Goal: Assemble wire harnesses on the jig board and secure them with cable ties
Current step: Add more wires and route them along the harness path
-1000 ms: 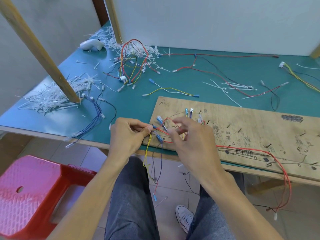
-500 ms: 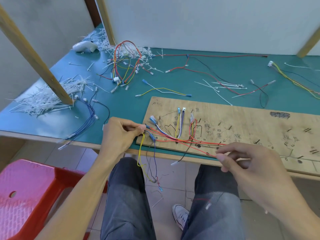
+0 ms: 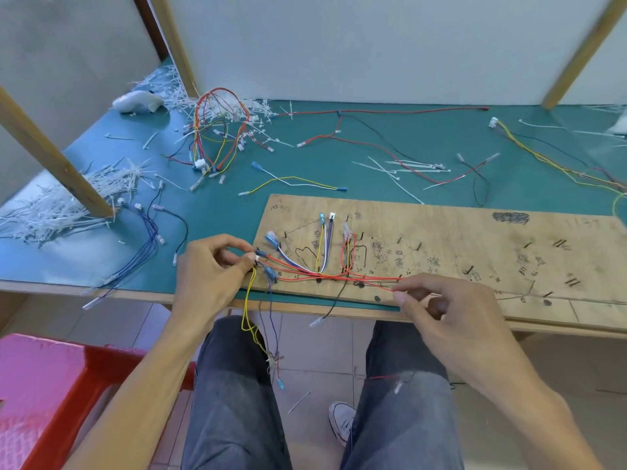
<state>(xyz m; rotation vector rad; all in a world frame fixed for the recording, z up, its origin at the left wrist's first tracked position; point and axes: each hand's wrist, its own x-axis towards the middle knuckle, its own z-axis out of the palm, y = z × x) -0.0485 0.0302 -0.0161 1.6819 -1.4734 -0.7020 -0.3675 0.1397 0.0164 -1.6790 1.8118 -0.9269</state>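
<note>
The left hand is pinching the wire ends at the near left corner of the jig board. The right hand is grasping the red wires between curled fingers at the board's near edge. The board is lying on the table.

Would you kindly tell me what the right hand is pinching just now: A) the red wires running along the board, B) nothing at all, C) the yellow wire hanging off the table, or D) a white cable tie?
A: the right hand pinches the red wires near the front edge of the board, while the left hand pinches their other end.
</note>
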